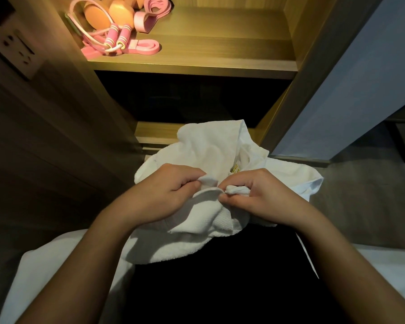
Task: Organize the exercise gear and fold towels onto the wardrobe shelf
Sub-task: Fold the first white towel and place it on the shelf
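Two hands meet on the crumpled towel [211, 148] over our lap: left hand [171, 190] and right hand [262, 195] each pinch its edge, below the lit shelf [220, 54].

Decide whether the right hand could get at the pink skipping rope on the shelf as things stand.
Probably not yet: the right hand pinches the white towel. Nothing blocks the skipping rope on the open shelf.

Probably a bedroom: wardrobe shelf [220, 43], white bedding [45, 277].
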Demonstrator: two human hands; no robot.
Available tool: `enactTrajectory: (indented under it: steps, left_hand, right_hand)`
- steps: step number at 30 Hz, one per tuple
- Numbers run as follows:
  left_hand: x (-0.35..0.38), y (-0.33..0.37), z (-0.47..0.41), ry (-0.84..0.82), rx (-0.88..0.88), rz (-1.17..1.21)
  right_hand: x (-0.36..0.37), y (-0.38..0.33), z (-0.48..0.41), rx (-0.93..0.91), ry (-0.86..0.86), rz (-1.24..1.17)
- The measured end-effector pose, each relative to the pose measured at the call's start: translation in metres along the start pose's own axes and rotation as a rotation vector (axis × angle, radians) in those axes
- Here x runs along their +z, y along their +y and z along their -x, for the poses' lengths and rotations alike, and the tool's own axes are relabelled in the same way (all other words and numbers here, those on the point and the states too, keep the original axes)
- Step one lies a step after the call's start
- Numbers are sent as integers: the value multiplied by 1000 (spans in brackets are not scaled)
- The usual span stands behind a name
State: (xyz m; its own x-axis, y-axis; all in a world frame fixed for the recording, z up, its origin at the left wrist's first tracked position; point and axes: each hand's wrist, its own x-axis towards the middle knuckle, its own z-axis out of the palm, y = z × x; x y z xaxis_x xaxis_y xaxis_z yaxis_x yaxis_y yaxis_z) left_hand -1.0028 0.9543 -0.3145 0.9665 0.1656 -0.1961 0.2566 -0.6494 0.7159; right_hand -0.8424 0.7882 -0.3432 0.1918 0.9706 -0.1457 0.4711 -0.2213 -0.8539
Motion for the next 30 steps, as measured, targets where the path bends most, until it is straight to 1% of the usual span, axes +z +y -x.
enactTrajectory:
  steps: [4,8,13,18,23,30]
  left_hand:
    - [2,0,1,-33,-22,-31]
    - [5,1,2,-26,-22,-56]
    - [12,4,5,9,10,-52]
    - [20,-1,5,84,5,-47]
    - [26,-3,4,131,12,17]
    - [28,-3,2,125,-23,22]
  right_hand:
    - [0,0,-1,22,7,-5]
    - [1,0,-2,35,19,-11]
    - [2,0,-4,60,19,-1]
    - [4,-1,-5,53,31,35]
    - [3,-3,-3,41,17,19]
    - [1,-7,-5,0,-23,101]
